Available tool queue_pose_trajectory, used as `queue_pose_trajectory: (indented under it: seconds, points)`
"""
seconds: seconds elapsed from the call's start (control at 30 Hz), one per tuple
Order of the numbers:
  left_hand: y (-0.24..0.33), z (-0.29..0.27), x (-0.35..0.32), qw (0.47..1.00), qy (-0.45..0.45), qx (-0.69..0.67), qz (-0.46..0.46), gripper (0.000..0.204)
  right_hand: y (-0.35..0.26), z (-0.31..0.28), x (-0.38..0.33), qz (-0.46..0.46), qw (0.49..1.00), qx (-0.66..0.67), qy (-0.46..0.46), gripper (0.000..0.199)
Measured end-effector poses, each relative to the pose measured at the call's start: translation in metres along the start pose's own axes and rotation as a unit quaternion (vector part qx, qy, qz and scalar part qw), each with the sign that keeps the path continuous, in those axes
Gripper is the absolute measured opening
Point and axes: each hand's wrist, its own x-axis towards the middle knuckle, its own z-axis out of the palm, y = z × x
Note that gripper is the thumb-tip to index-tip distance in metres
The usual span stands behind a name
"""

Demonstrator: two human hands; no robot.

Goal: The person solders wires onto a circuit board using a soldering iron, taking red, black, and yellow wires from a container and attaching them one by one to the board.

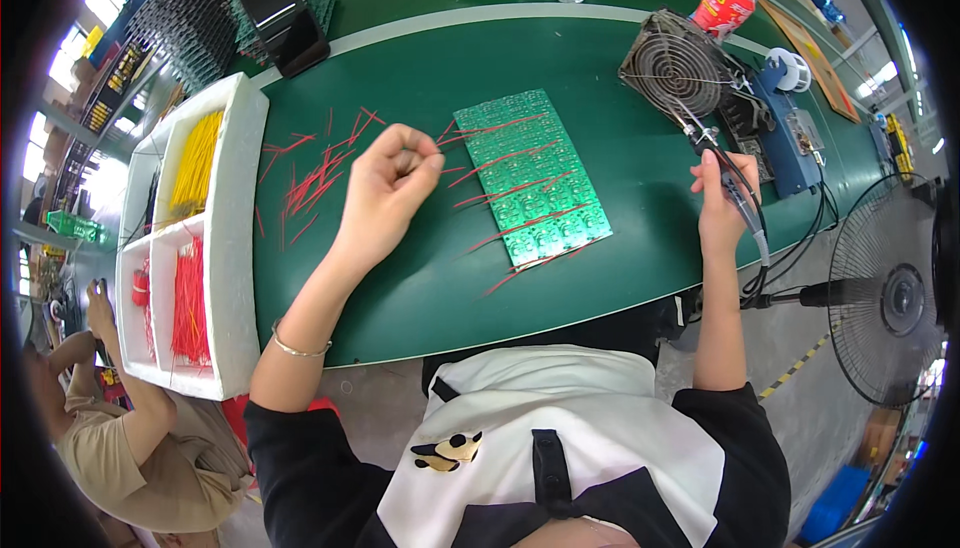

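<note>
Left of the green circuit board (535, 178), my left hand (393, 183) is raised with thumb and fingers pinched together. Red wire ends lie close to its fingertips; whether one is in the pinch I cannot tell. Several red wires (510, 161) lie in rows across the board, their ends sticking out past its left edge. Loose red wires (318, 178) are scattered on the table beyond my left wrist. At the right, my right hand (722, 203) is closed around a soldering iron (742, 198), its metal front end pointing up toward the fan, apart from the board.
A white foam box (233, 248) with yellow and red wires stands at the left. Behind the iron are a round-grilled fan (678, 66), a blue soldering unit (790, 128) and a red bottle (727, 3). A standing fan (895, 293) is at right; another person (150, 448) sits at left.
</note>
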Motion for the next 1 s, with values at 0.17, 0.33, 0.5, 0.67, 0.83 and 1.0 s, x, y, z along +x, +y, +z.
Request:
queue_pose_trajectory:
  seconds: [0.17,0.33,0.5,0.67,0.83,1.0]
  points:
    - [-0.021,0.0,0.006,0.993,0.007,0.116,-0.019,0.011,0.0,0.006,0.001,0.0,1.0,-0.008,0.014,0.017]
    - [-0.023,0.0,0.004,0.992,0.015,0.123,-0.003,0.009,0.004,0.001,0.001,-0.014,0.999,-0.002,0.049,0.019]
    - [-0.019,0.0,0.005,0.989,0.019,0.144,-0.021,0.005,0.006,0.003,0.002,-0.005,0.999,0.021,0.047,0.018]
    - [-0.018,0.001,0.005,0.986,0.037,0.162,-0.033,0.006,-0.017,0.028,-0.019,0.13,0.977,0.167,-0.014,0.018]
    - [-0.019,-0.001,0.006,0.983,0.064,0.168,-0.022,0.006,-0.041,0.059,-0.041,0.193,0.933,0.285,-0.103,0.013]
    - [-0.022,-0.002,0.005,0.985,0.067,0.158,-0.021,0.007,-0.05,0.071,-0.054,0.186,0.937,0.226,-0.19,0.014]
